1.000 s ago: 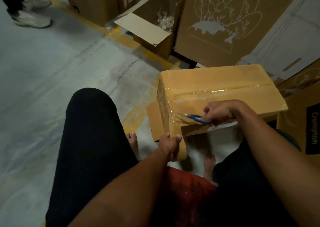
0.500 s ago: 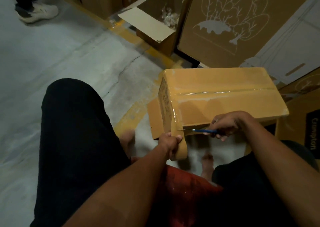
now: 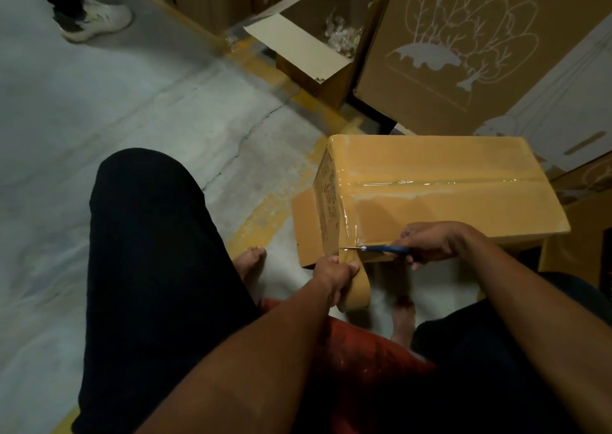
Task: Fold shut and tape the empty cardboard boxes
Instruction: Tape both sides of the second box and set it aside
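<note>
The rectangular cardboard box [image 3: 440,195] lay on the floor [image 3: 132,109] in front of the seated person's knees, its closed top seam covered with glossy clear tape. At the box's near left corner, the left hand [image 3: 334,276] kept a closed grip on the brown tape roll [image 3: 359,289]. Right of the roll, the right hand [image 3: 430,243] clamped blue-handled scissors [image 3: 377,249], blades at the stretched tape.

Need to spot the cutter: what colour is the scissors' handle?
Blue, on the scissors in the right hand; head view.

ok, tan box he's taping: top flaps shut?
Shut: tan cardboard box top flaps lie flat, a glossy clear tape strip running along the seam.
</note>
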Action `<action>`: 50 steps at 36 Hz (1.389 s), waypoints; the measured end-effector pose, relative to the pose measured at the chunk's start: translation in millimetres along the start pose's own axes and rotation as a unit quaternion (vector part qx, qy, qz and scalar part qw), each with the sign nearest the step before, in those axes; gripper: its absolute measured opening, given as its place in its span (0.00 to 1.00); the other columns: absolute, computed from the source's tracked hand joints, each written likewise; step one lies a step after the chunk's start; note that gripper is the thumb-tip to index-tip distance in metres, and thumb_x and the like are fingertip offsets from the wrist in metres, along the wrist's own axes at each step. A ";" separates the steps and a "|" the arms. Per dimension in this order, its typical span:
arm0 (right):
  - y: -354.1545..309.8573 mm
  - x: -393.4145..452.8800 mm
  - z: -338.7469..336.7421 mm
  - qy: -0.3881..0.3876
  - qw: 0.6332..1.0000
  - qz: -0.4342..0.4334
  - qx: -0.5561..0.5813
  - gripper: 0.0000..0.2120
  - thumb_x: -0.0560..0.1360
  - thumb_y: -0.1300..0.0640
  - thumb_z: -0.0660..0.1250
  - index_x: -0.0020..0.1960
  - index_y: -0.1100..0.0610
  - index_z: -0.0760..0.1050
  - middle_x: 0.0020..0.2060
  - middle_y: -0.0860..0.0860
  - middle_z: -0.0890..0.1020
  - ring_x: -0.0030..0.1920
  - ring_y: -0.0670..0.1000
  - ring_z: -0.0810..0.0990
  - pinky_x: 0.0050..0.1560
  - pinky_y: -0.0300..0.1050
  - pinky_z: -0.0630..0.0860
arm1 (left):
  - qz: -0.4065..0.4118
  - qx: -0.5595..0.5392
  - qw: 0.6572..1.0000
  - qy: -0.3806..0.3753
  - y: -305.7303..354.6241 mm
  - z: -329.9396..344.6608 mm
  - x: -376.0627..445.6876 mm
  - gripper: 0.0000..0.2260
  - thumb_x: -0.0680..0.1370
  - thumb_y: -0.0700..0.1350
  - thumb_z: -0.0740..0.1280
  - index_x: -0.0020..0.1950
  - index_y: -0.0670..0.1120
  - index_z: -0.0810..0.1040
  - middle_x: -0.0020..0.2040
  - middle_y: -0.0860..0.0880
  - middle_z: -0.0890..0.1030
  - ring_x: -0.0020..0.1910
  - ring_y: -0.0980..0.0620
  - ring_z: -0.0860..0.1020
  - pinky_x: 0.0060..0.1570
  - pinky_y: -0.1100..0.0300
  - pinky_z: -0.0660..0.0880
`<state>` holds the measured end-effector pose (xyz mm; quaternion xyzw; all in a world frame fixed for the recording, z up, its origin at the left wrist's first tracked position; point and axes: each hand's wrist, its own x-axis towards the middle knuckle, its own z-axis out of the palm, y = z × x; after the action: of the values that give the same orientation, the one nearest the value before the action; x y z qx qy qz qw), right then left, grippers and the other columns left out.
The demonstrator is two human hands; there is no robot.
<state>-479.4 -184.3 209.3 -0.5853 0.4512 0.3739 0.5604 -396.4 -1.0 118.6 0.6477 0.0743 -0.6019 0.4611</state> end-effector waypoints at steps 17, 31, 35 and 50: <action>4.7 -41.4 -29.4 0.189 0.971 -0.143 -0.014 0.10 0.77 0.57 0.68 0.40 0.62 0.81 0.30 0.52 0.75 0.28 0.47 0.70 0.26 0.37 0.68 | 0.092 0.252 0.948 -0.173 35.5 11.7 -39.9 0.09 0.76 0.39 0.70 0.37 0.48 0.77 0.30 0.52 0.74 0.23 0.60 0.71 0.21 0.68 0.66; 12.0 -8.0 -20.9 0.482 0.860 -0.041 -0.163 0.17 0.78 0.50 0.61 0.60 0.61 0.75 0.59 0.59 0.73 0.58 0.61 0.76 0.55 0.51 0.74 | 0.304 0.143 0.928 -0.158 138.3 50.1 -27.3 0.06 0.74 0.31 0.69 0.49 0.36 0.82 0.53 0.44 0.83 0.51 0.50 0.79 0.53 0.57 0.77; 5.3 -26.1 -21.5 0.565 0.790 -0.091 -0.220 0.16 0.78 0.49 0.63 0.60 0.58 0.76 0.59 0.57 0.74 0.59 0.57 0.73 0.58 0.48 0.71 | 0.262 0.062 0.951 -0.154 136.0 42.5 -4.5 0.07 0.77 0.32 0.65 0.54 0.37 0.80 0.56 0.38 0.80 0.53 0.42 0.74 0.57 0.48 0.72; -33.2 9.9 16.6 0.497 0.790 -0.169 -0.318 0.47 0.70 0.38 0.70 0.77 0.53 0.48 0.73 0.55 0.61 0.71 0.58 0.61 0.69 0.53 0.64 | 0.309 0.231 0.880 0.277 100.9 26.9 1.4 0.24 0.72 0.41 0.75 0.67 0.47 0.74 0.62 0.46 0.77 0.64 0.44 0.73 0.64 0.49 0.70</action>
<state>-443.7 -170.1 209.0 -0.9022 0.4173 0.0535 0.0955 -349.4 -77.0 172.8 0.8661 -0.1465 -0.2249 0.4218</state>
